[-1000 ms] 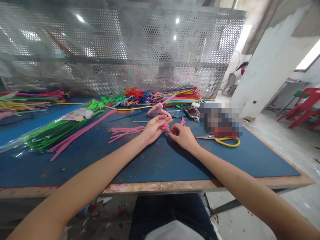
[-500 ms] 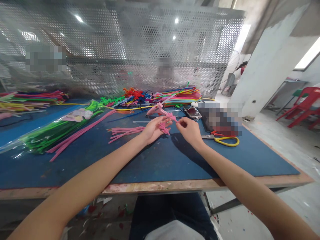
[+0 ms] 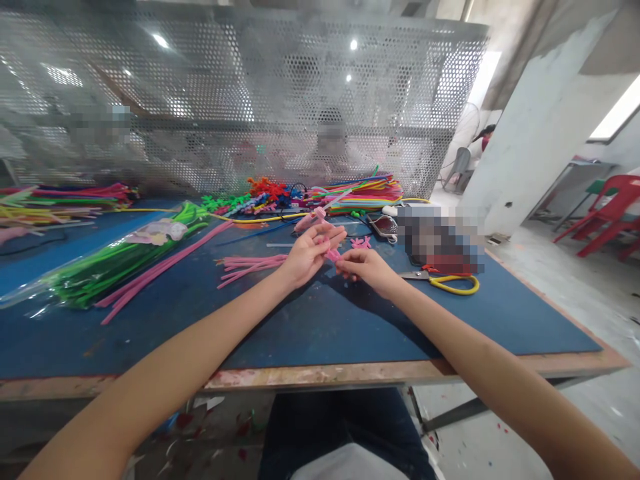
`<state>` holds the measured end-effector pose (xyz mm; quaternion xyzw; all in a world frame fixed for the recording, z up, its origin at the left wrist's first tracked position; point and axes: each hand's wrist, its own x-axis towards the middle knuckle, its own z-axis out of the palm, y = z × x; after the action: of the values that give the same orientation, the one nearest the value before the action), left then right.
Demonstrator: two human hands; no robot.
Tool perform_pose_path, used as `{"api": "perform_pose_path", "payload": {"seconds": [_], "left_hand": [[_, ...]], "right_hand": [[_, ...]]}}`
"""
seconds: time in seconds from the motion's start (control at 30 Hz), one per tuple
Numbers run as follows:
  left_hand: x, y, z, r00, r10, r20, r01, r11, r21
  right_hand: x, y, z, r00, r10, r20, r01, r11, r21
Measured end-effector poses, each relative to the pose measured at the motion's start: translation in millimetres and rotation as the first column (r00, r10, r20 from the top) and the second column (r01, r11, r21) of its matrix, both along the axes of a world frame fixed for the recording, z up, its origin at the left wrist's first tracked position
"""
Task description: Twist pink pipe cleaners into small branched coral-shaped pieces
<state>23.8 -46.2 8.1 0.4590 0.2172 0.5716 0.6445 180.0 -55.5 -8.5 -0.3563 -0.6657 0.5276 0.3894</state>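
My left hand [image 3: 313, 252] is closed on a bent pink pipe cleaner piece [image 3: 332, 254], its palm turned partly up. My right hand [image 3: 367, 269] pinches the right end of that same piece between thumb and fingertips. The fingers hide part of its shape. Just behind my right hand, another twisted pink pipe cleaner piece [image 3: 361, 243] lies on the table. A pink glue gun [image 3: 316, 217] is beyond my left hand. Beside my left wrist lies a small bunch of pink pipe cleaners [image 3: 250, 264].
Scissors with yellow and red handles [image 3: 455, 285] lie right of my right hand. A bag of green pipe cleaners [image 3: 115, 260] and long pink stems [image 3: 170, 270] are at left. Coloured pipe cleaners [image 3: 360, 192] are piled before a perforated metal screen [image 3: 220, 100].
A pink piece held up between my hands now lies on the table behind my right hand. My right hand has come lower and left, onto the piece in my left hand.
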Motion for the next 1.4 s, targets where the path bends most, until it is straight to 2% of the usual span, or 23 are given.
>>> {"api": "perform_pose_path", "payload": {"seconds": [0.1, 0.2, 0.27, 0.3, 0.33, 0.4, 0.43, 0.5, 0.6, 0.7, 0.8, 0.87, 0.97, 1.07, 1.13, 1.2, 1.3, 1.33, 1.4], "left_hand": [[-4, 3, 4.2, 0.997, 0.068, 0.040, -0.070, 0.996, 0.048], [-9, 6, 8.5, 0.996, 0.079, 0.052, -0.083, 0.993, 0.082], [-10, 5, 10.1, 0.996, 0.071, 0.044, -0.075, 0.994, 0.083], [-9, 5, 10.4, 0.996, 0.075, 0.037, -0.078, 0.994, 0.079], [-9, 4, 10.5, 0.996, 0.081, 0.029, -0.083, 0.994, 0.073], [-6, 2, 9.9, 0.995, 0.096, 0.010, -0.097, 0.993, 0.062], [-4, 1, 9.3, 0.995, 0.101, 0.003, -0.101, 0.993, 0.060], [0, -2, 7.3, 0.996, 0.088, -0.006, -0.087, 0.994, 0.061], [7, -7, 3.7, 0.999, 0.045, -0.023, -0.043, 0.997, 0.069], [11, -10, 2.5, 0.998, 0.063, -0.032, -0.060, 0.994, 0.090], [8, -7, 5.9, 0.988, 0.150, -0.023, -0.147, 0.984, 0.096], [2, -2, 9.4, 0.974, 0.228, 0.009, -0.228, 0.971, 0.074], [-7, 4, 12.9, 0.956, 0.287, 0.059, -0.289, 0.957, 0.027], [-11, 7, 13.1, 0.963, 0.264, 0.058, -0.266, 0.964, 0.024], [-11, 6, 12.3, 0.977, 0.209, 0.044, -0.211, 0.976, 0.048], [-9, 5, 11.6, 0.987, 0.160, 0.030, -0.162, 0.984, 0.076], [-5, 0, 10.9, 0.992, 0.125, 0.021, -0.126, 0.986, 0.110], [-3, -1, 10.7, 0.993, 0.118, 0.017, -0.119, 0.986, 0.116], [1, -5, 9.9, 0.994, 0.105, 0.001, -0.104, 0.986, 0.127]], "right_hand": [[2, 0, 2.7, 0.999, -0.046, -0.002, 0.045, 0.997, -0.055], [2, -1, 4.1, 0.999, -0.022, 0.041, 0.025, 0.997, -0.075], [1, -2, 3.6, 0.990, -0.047, 0.132, 0.043, 0.999, 0.030], [1, -2, 3.2, 0.978, -0.104, 0.181, 0.079, 0.987, 0.139], [1, -2, 2.8, 0.960, -0.186, 0.209, 0.126, 0.954, 0.273], [3, -3, 2.5, 0.916, -0.356, 0.185, 0.215, 0.825, 0.522], [3, -4, 2.7, 0.901, -0.403, 0.159, 0.233, 0.761, 0.605], [4, -4, 3.2, 0.895, -0.418, 0.156, 0.198, 0.686, 0.700], [4, -5, 3.2, 0.890, -0.398, 0.221, 0.087, 0.625, 0.776], [3, -7, 2.9, 0.872, -0.421, 0.251, 0.043, 0.576, 0.816], [2, -11, 3.1, 0.857, -0.422, 0.296, -0.020, 0.547, 0.837], [0, -14, 2.7, 0.851, -0.407, 0.330, -0.077, 0.525, 0.847], [-3, -17, 0.4, 0.843, -0.393, 0.368, -0.144, 0.493, 0.858], [-5, -18, -1.8, 0.846, -0.370, 0.383, -0.154, 0.518, 0.841], [-5, -17, -1.6, 0.860, -0.350, 0.371, -0.119, 0.570, 0.813], [-5, -17, -0.1, 0.890, -0.335, 0.309, -0.010, 0.663, 0.749], [-7, -15, 2.2, 0.950, -0.284, 0.132, 0.186, 0.851, 0.491], [-8, -14, 2.5, 0.967, -0.246, 0.071, 0.201, 0.901, 0.383], [-10, -12, 1.7, 0.993, -0.119, -0.016, 0.120, 0.975, 0.187]]}}
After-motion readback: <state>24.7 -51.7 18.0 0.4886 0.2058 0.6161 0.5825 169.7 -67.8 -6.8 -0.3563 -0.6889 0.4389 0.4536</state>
